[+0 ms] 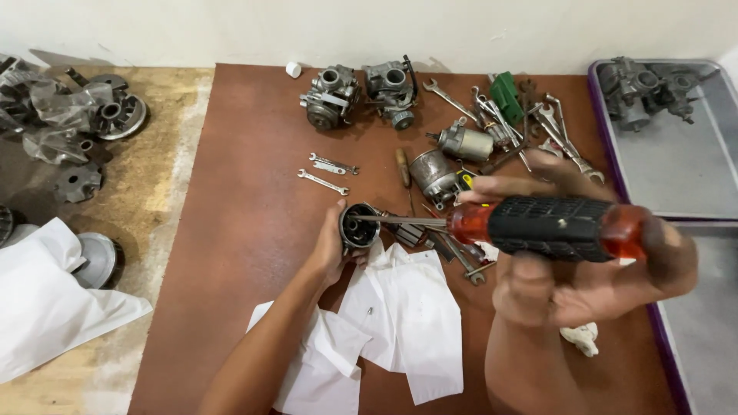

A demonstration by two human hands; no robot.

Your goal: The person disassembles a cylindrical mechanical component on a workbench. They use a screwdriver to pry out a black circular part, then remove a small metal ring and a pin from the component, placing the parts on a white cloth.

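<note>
While the left hand (332,247) clamped a small round dark metal motor housing (359,227) on the brown mat (254,230), its open mouth faced right. From there the right hand (592,269), fingers wrapped around a red-and-black-handled screwdriver (550,227), held the shaft level, tip inside the mouth. White papers (400,307) lay just below; scattered wrenches (327,173) sat behind.

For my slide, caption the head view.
Left hand steadies a round metal housing while right hand drives a red-and-black screwdriver into it.
</note>
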